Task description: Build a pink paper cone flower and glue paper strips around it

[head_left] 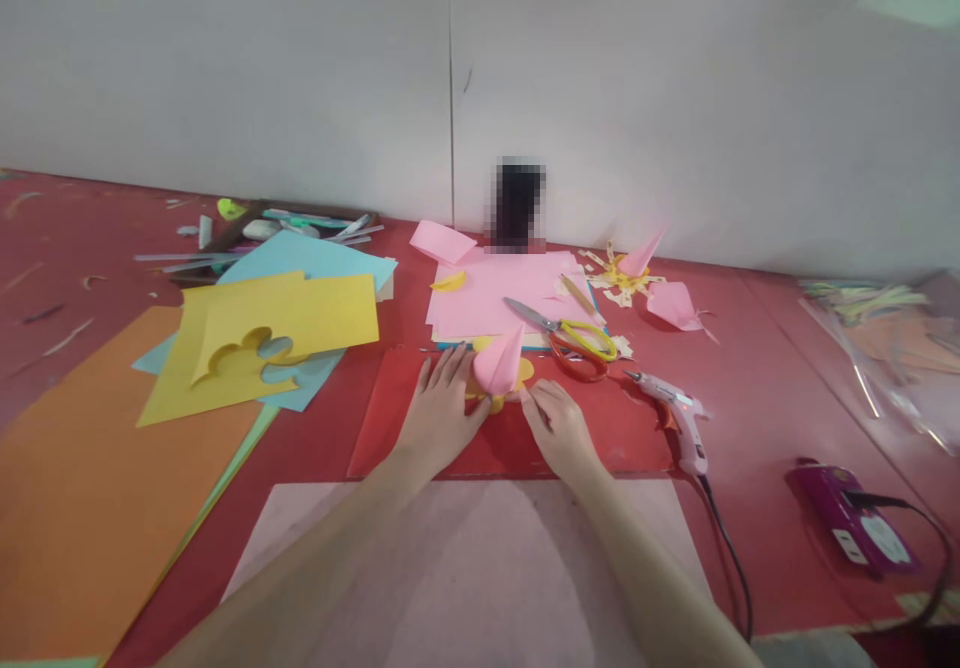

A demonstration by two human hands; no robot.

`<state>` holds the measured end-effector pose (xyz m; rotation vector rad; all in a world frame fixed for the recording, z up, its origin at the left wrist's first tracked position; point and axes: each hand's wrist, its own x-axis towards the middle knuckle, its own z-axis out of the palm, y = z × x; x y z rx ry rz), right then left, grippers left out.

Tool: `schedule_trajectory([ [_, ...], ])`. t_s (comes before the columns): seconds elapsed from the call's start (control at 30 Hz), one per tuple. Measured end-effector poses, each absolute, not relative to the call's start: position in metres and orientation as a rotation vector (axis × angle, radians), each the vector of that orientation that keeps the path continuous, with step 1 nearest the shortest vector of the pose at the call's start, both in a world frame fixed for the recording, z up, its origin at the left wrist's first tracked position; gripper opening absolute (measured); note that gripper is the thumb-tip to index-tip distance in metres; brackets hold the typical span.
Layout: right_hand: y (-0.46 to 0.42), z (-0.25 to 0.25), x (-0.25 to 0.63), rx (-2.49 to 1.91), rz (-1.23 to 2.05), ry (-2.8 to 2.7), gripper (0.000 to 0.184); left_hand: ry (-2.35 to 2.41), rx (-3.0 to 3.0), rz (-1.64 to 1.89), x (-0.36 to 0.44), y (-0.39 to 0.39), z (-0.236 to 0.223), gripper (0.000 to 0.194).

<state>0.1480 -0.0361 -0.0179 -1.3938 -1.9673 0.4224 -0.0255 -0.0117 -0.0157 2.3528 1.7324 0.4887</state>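
Risk, cone slip: the pink paper cone (499, 363) stands tilted on a yellow paper piece (491, 398); judged likely to tip or roll aside if either hand shifts, since only the fingertips appear to steady its base.
Risk, glue gun: the glue gun (679, 418) lies just right of the right hand with its nozzle toward the work; a careless sweep of the forearm could brush the tip or drag the cord.
Risk, scissors: the scissors (570, 333) lie near, just above the cone, blades pointing to the upper left; a reach over them could snag.
Risk, creasing: judged that hard pressure from the flat left hand could crush the yellow piece.
Cone, look: pink, rolled to a point, tip up and leaning right, smooth, no crease visible; seam not discernible.
Cone, place: centre of the frame, on the red sheet (390, 418) on the table (750, 508).
Left hand (441, 418): flat, fingers spread, pressing the red sheet and touching the yellow piece at the cone's left.
Right hand (559, 428): fingers drawn together at the cone's lower right edge; whether it pinches the paper cannot be told.
Surroundings: pink paper stack (487, 298) behind; yellow cut-out sheet (285, 333) centre left; orange sheet (82, 488) lower left; more pink cones (671, 303) upper right of centre.
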Motion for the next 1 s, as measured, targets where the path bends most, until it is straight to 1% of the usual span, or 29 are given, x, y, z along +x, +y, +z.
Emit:
schedule_trajectory([
  [0.63,-0.0334,-0.0207,0.1475,-1.461,0.452,-1.915,0.034,1.724,2.355,0.514,-0.0253,-0.0118,-0.0146,0.053],
  [0.8,-0.0342,-0.0204,0.1481,-1.475,0.475,-1.849,0.037,1.727,2.35,0.494,-0.0256,-0.0118,-0.0153,0.053],
  [1.0,-0.0346,-0.0222,0.1484,-1.547,0.323,-1.93,0.037,1.724,2.35,0.508,-0.0252,-0.0121,-0.0138,0.053],
])
